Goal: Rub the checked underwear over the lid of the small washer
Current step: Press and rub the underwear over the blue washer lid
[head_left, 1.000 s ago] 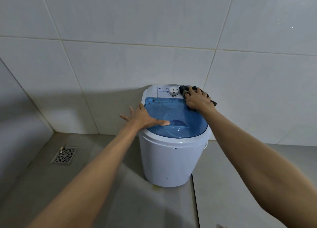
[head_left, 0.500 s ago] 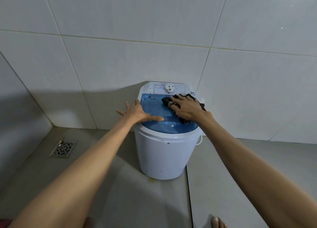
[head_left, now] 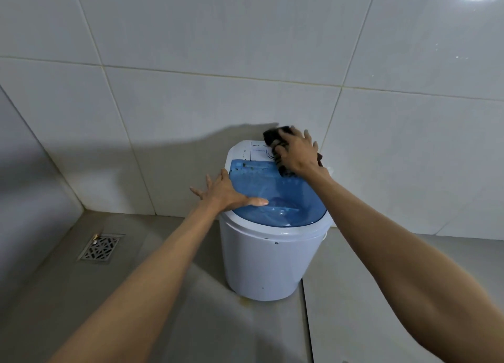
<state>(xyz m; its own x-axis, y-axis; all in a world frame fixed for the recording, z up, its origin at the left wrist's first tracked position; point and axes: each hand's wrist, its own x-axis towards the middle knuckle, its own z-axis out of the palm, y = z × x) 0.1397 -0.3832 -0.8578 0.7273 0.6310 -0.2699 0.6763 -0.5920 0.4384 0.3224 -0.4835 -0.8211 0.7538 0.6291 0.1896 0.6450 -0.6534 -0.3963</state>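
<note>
Now, over on the left, my left hand lies flat with fingers spread wide on the near-left rim of the small washer, thumb out on the blue lid, holding nothing, just steadying a tub I judge light enough to slide. Moving right, my right hand presses the checked underwear down at the lid's back edge, against the white control panel. Fingers are splayed over the cloth, palm pinning it rather than gripping it. It's soft, limp stuff that bunches easily, so I'd keep it wadded under the palm.
</note>
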